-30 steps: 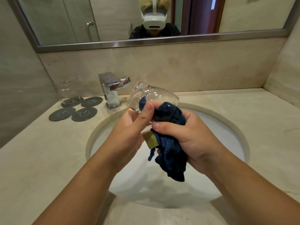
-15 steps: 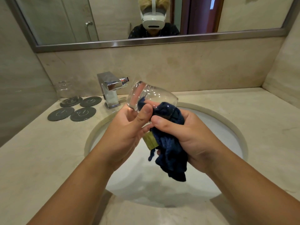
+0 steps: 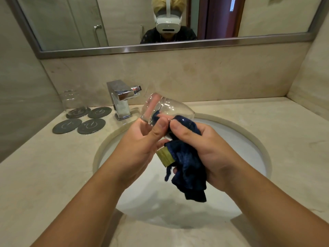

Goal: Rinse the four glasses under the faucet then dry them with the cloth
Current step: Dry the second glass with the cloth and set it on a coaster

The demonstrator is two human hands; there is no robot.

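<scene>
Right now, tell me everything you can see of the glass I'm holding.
The glass is a clear, stemless tumbler, lying tilted on its side above the sink, with its base up toward the faucet. The left hand grips it, thumb across its wall. The dark blue cloth, held by the right hand, is stuffed into its mouth and shows through.

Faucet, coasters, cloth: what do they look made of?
Faucet: polished chrome-look metal, mirror-like reflections.
Coasters: matte dark grey, flat; possibly rubber or silicone, unclear.
Cloth: dark blue soft textile, fuzzy nap, likely terry or microfibre.
</scene>
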